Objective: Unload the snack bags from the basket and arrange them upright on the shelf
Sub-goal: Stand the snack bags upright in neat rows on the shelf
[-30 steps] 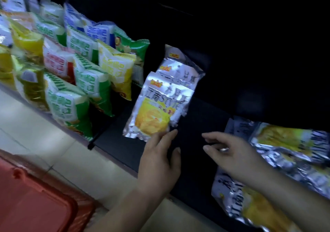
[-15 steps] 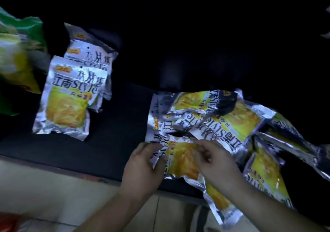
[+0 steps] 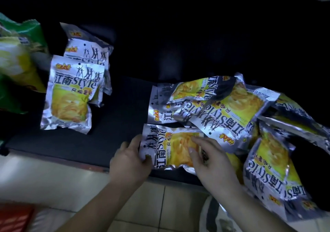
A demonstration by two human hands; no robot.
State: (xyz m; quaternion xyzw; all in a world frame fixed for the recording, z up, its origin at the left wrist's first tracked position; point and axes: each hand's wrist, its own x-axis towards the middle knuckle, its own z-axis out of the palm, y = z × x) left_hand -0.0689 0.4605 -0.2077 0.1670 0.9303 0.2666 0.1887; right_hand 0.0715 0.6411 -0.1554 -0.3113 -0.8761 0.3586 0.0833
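Note:
A silver and yellow snack bag lies sideways at the front of the dark shelf. My left hand grips its left end, thumb on the face. My right hand holds its right part, fingers over the yellow print. Behind it and to the right, several like bags lie in a loose pile. Three bags of the same kind stand upright in a row at the shelf's left. A corner of the red basket shows at the bottom left.
Green and yellow snack bags stand at the far left edge. The shelf's back is dark. Pale floor tiles lie below the shelf lip, and a light object sits on the floor at my right forearm.
The view swung right from the upright row to the pile. Both hands left the standing bag, reached the pile and took hold of one bag, drawing it clear toward the shelf's front.

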